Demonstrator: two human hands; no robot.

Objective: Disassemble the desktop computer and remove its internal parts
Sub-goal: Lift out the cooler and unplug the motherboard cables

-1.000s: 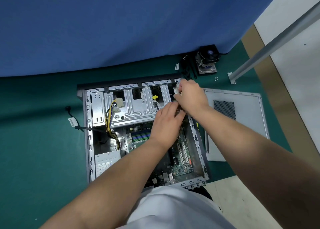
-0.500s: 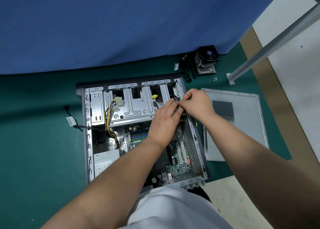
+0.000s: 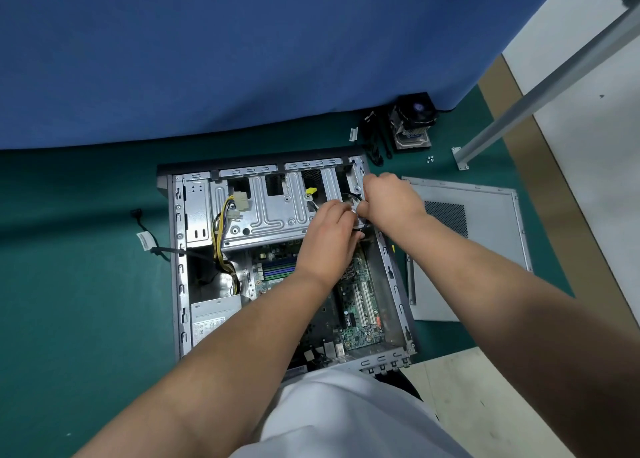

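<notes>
While open, computer case [image 3: 180, 267], motherboard [image 3: 360, 294] exposed

Both forearms are bare to the elbow, with no watch, ring or glove on the left hand [image 3: 327, 239] or right hand [image 3: 389, 201]; a white garment [image 3: 346, 419] covers the torso below

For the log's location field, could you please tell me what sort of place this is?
Probably a workshop floor or teardown station: the open grey metal computer case lies on a dark green mat, its removed grey side panel alongside, a blue fabric backdrop behind.
</notes>
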